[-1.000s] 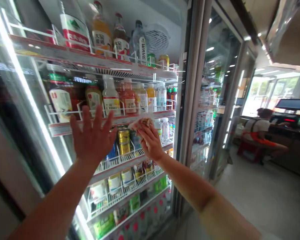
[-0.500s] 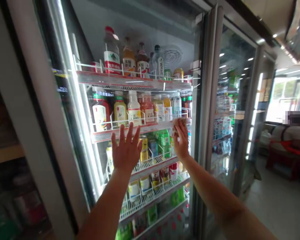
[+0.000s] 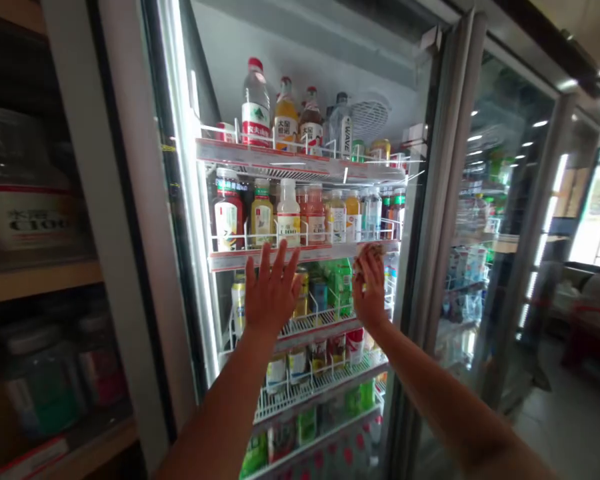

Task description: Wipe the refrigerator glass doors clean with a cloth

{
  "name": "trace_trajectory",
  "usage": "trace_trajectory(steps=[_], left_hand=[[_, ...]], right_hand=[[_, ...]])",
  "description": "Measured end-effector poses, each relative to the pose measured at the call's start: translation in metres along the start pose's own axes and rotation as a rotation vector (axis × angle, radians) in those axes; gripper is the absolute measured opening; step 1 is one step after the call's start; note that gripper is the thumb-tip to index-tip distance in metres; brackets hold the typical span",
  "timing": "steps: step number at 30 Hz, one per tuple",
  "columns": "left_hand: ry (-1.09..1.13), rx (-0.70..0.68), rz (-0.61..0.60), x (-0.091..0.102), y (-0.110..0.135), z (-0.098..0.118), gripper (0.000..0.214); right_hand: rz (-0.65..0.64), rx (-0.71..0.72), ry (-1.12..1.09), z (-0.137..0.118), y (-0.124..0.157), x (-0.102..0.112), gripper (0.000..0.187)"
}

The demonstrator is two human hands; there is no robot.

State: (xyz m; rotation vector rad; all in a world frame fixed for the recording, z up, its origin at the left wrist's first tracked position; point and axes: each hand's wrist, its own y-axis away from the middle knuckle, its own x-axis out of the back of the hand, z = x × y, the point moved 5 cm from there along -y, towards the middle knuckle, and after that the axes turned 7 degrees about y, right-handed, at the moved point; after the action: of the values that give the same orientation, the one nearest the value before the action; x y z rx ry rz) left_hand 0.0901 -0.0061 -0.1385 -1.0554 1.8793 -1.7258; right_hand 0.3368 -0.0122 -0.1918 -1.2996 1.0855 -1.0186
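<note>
Both my arms reach out to the glass door [image 3: 310,40] of a lit drinks fridge. My left hand [image 3: 270,293] is open, its fingers spread and pointing up, flat on or just before the glass; whether it touches, I cannot tell. Under my right hand [image 3: 370,297] a crumpled brownish cloth [image 3: 369,257] is pressed toward the door, its upper part showing past my fingertips. Behind the glass, near my fingers, runs the front edge of the second shelf [image 3: 330,252], with a white-capped bottle [image 3: 289,213] and a pink drink bottle [image 3: 314,217] on it.
Rows of bottles and cans fill the wire shelves [image 3: 325,393]. On the right, a metal door frame [image 3: 443,200] borders another glass-fronted fridge [image 3: 500,167]. At left stands a dark shelf [image 3: 40,283] with large bottles. Grey floor [image 3: 545,407] shows at lower right.
The view has turned left, so the fridge sits further right in it. My right hand with the cloth has moved slightly down relative to the shelf; my left hand stays spread.
</note>
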Motion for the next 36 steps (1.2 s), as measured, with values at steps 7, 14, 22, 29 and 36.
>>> trace_trajectory(steps=[7,14,22,29,36], left_hand=[[-0.061,-0.008,0.0,0.0,0.0,0.001,0.08],[-0.075,0.004,0.002,-0.001,-0.001,0.0,0.064],[-0.011,0.085,-0.042,-0.006,-0.002,-0.003,0.06],[-0.053,0.084,-0.054,-0.007,-0.003,-0.003,0.059],[-0.128,0.063,-0.047,-0.01,-0.002,-0.006,0.06]], right_hand=[[-0.027,0.046,-0.008,-0.011,-0.029,0.001,0.051],[-0.093,0.135,-0.066,-0.002,-0.034,-0.001,0.051],[-0.354,0.55,-0.086,0.013,-0.015,0.013,0.048],[-0.203,0.439,-0.149,0.039,-0.015,0.032,0.05],[-0.367,0.649,-0.167,0.057,-0.015,0.034,0.043]])
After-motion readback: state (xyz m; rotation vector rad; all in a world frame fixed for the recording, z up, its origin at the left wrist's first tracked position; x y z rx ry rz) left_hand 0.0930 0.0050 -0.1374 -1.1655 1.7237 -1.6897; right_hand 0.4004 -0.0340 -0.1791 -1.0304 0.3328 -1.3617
